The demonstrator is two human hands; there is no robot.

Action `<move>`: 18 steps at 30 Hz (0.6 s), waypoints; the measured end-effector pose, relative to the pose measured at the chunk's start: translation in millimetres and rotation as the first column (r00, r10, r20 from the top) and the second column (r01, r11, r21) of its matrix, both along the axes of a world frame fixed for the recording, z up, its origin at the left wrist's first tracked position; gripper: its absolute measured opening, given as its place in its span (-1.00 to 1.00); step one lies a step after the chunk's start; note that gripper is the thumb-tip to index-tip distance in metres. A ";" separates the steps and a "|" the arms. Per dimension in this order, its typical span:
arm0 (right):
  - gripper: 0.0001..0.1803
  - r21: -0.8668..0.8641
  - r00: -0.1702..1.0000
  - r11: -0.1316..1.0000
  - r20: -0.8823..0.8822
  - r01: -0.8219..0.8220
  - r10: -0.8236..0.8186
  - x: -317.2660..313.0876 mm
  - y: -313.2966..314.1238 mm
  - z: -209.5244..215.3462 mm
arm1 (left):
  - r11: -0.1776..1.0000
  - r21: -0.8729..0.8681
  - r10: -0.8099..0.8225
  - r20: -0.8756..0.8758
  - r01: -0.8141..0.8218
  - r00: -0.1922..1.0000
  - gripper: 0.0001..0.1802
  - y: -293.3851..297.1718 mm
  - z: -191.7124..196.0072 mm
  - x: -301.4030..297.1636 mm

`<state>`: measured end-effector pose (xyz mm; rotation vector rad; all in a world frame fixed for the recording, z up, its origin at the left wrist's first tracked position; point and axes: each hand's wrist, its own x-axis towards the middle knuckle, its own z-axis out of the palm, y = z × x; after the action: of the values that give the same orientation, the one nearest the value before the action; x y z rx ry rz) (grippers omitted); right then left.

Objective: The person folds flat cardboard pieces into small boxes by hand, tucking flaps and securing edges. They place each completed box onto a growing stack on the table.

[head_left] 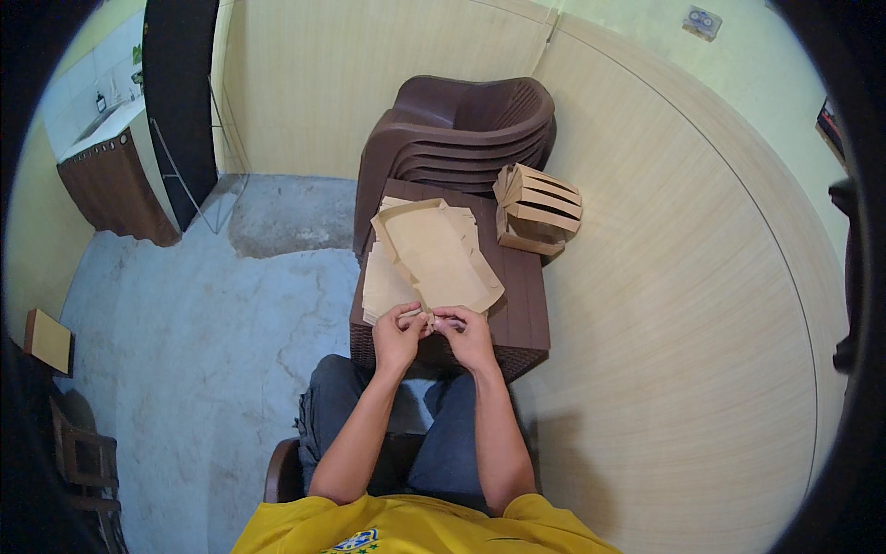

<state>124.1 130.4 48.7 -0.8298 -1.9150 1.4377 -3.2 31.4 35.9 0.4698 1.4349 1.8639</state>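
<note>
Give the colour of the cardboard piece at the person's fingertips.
The cardboard piece is plain light brown; it shows best in the head view.

I am wearing a bright yellow shirt [443, 519] with a blue, white and green crest [356, 540], and dark blue-grey trousers [448, 448]. In front of me a cardboard tray [438, 247] is showing plain light tan, and the cardboard sheets [379, 288] are matching it. The table [524, 288] is displaying dark brown, with plank lines on top and a woven pattern on its side. The stacked chairs [452, 138] are repeating that brown. Around me, wall panels [674, 314] are showing cream wood grain, the floor [185, 342] is looking mottled pale blue-grey, and a curtain [120, 189] is hanging brown.
</note>
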 end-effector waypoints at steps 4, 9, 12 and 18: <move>-0.78 0.138 0.998 0.989 0.028 0.053 -0.058 -3.9 -5.1 5.6 | 0.999 0.045 0.017 -0.052 -0.015 0.999 -0.68 -1.8 -8.4 -2.0; -0.75 0.241 0.994 0.970 0.098 0.033 -0.058 -8.6 -17.3 17.2 | 0.995 -0.020 0.093 -0.091 -0.096 0.991 -0.72 3.0 -20.7 3.4; -0.70 0.434 0.969 0.900 0.210 0.030 -0.133 -10.1 -21.1 23.7 | 0.992 -0.043 0.104 -0.199 -0.115 0.974 -0.71 3.8 -23.5 2.9; -0.68 0.447 0.964 0.895 0.235 0.009 -0.127 -10.7 -22.7 28.4 | 0.994 0.099 -0.061 0.124 0.049 0.990 -0.61 -5.1 -19.1 -8.0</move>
<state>113.4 107.7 77.1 -0.8807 -2.2638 0.8227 -11.2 26.3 16.8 0.4244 1.2415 1.8892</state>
